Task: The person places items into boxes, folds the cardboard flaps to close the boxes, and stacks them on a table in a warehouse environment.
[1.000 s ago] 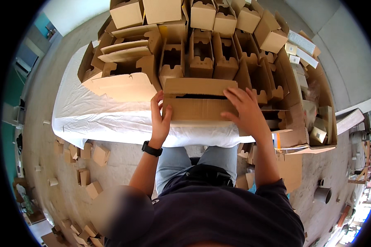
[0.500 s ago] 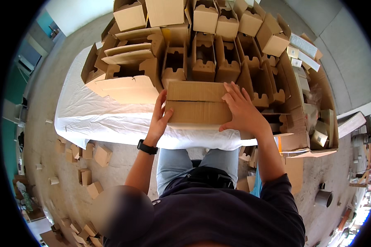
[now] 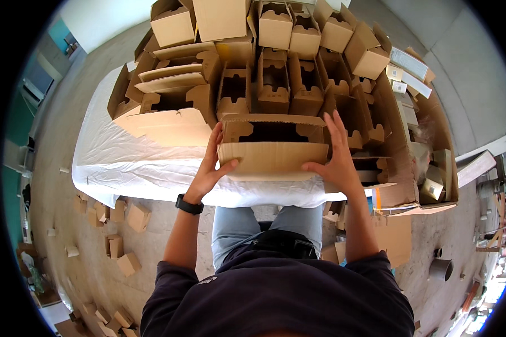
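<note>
In front of me at the table's near edge stands a brown cardboard box (image 3: 272,161) with its top open. Notched side flaps and a dark inside show in the opening. My left hand (image 3: 209,171) holds its left end, thumb on the near panel and fingers along the side. At the right end my right hand (image 3: 338,157) does the same, fingers pointing up and thumb pressed to the near panel. The box rests on or just over a white cloth (image 3: 135,177); its underside is hidden.
Several open cardboard boxes (image 3: 274,76) crowd the table beyond, and a wide open carton (image 3: 163,124) stands at the left. A large carton (image 3: 402,160) on the right holds small white boxes (image 3: 433,185). Small boxes (image 3: 139,217) lie on the floor.
The two top flaps, closed with a seam between them before, are now apart and the inside shows. My right hand has slid from the top to the box's right end.
</note>
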Action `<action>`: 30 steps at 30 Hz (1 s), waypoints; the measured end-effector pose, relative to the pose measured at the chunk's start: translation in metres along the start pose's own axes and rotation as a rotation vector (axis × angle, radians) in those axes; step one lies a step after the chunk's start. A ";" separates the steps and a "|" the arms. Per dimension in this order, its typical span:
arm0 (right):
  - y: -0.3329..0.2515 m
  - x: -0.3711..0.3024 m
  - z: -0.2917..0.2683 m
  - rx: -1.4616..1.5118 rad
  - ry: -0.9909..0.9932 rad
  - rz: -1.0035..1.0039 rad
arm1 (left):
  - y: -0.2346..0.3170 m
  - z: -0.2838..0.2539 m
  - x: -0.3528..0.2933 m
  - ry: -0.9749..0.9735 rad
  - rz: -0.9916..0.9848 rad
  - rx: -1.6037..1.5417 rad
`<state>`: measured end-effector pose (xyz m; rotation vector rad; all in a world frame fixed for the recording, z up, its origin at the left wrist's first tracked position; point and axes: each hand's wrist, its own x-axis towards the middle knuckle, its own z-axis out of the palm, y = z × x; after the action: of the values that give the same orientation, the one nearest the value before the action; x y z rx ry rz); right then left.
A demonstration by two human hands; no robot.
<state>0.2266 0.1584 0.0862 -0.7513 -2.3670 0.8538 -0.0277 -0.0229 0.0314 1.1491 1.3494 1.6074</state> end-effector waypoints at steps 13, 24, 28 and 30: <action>0.021 -0.054 0.067 0.509 0.203 0.199 | 0.000 -0.047 0.012 -0.408 -0.071 0.414; 0.028 -0.059 0.079 0.808 0.342 0.444 | 0.001 -0.056 0.026 -0.465 0.164 0.693; 0.041 -0.062 0.081 0.808 0.367 0.419 | 0.013 -0.054 0.034 -0.492 0.199 0.691; 0.041 -0.061 0.081 0.847 0.393 0.430 | 0.021 -0.048 0.035 -0.482 0.203 0.689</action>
<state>0.2333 0.1130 -0.0132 -0.9370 -1.3122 1.5624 -0.0842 -0.0104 0.0557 1.9815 1.5184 0.8848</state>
